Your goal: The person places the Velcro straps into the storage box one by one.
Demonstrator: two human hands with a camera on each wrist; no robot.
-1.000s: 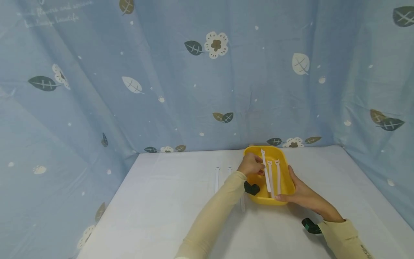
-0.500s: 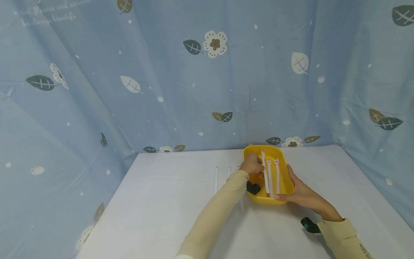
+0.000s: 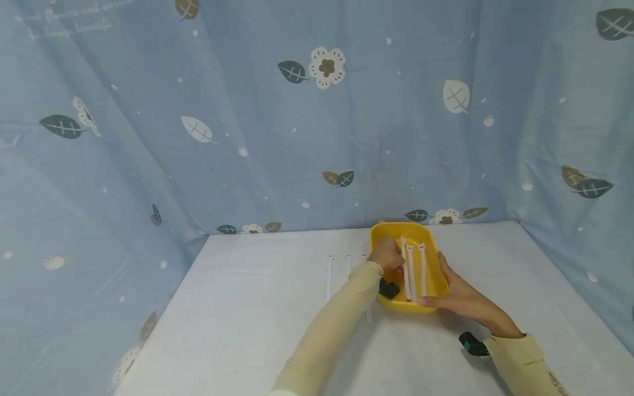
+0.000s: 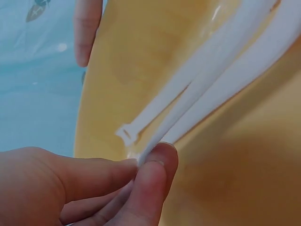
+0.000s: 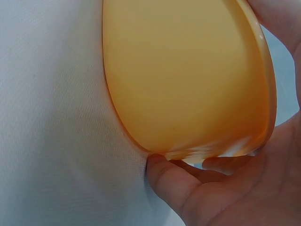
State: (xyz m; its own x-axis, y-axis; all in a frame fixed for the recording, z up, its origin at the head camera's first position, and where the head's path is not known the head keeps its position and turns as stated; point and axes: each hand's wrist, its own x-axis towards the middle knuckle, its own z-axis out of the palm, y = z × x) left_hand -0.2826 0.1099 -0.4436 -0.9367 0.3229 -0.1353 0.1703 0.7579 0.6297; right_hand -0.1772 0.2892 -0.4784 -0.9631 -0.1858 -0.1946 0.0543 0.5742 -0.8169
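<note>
My left hand [image 3: 386, 254] reaches over the left rim of a yellow plastic tray [image 3: 438, 283]. Between thumb and fingertips it pinches a white slotted-end cable strap [image 3: 406, 278], seen closely in the left wrist view. Two similar straps [image 3: 413, 275] lie alongside it in the tray, roughly parallel. On the tray's right side, my right hand [image 3: 463, 294] grips the rim near the front corner, with its thumb [image 3: 432, 301] at the front edge. The right wrist view shows the tray's yellow outer wall [image 5: 188, 80] and the fingers curled against its edge.
Several more white straps [image 3: 329, 278] lie on the white tabletop [image 3: 257, 308] left of the tray, partly hidden by the left sleeve [image 3: 322, 335]. Behind the table hangs a blue patterned curtain [image 3: 277, 154]. A dark wrist device [image 3: 473, 345] sits by the right cuff.
My left hand has lowered the pinched strap slightly, bringing it down beside the other two in the tray. The right hand keeps its grip on the tray.
</note>
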